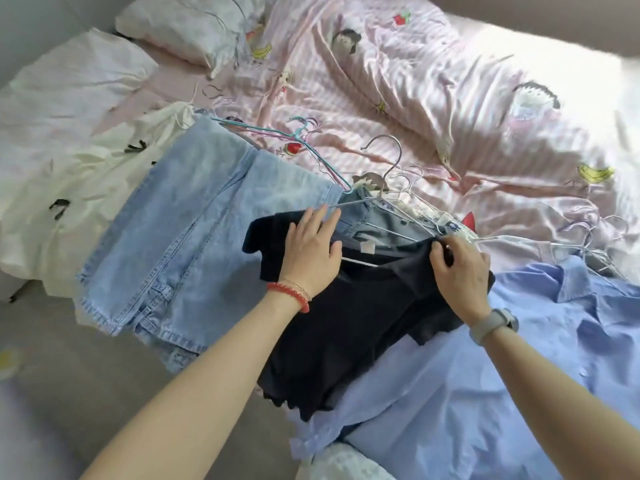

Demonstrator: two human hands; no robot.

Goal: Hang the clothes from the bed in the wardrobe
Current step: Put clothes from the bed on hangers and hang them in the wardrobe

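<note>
A dark navy t-shirt (pixel 346 327) lies at the bed's near edge, with a white wire hanger (pixel 360 262) showing inside its neck opening. My left hand (pixel 311 251) rests flat with straight fingers on the shirt's left shoulder. My right hand (pixel 460 268) pinches the fabric at the right shoulder. Light blue jeans (pixel 194 237) lie to the left, and a light blue shirt (pixel 502 368) lies to the right. A second pair of jeans (pixel 377 220) sits on a silver hanger (pixel 388 161) just behind the t-shirt.
Coloured wire hangers (pixel 298 140) lie on the pink striped duvet (pixel 433 109) behind the jeans, and several silver hangers (pixel 588 233) lie at the right. A white garment with black marks (pixel 86 178) and pillows (pixel 187 26) lie at the left. Grey floor (pixel 86 375) is below.
</note>
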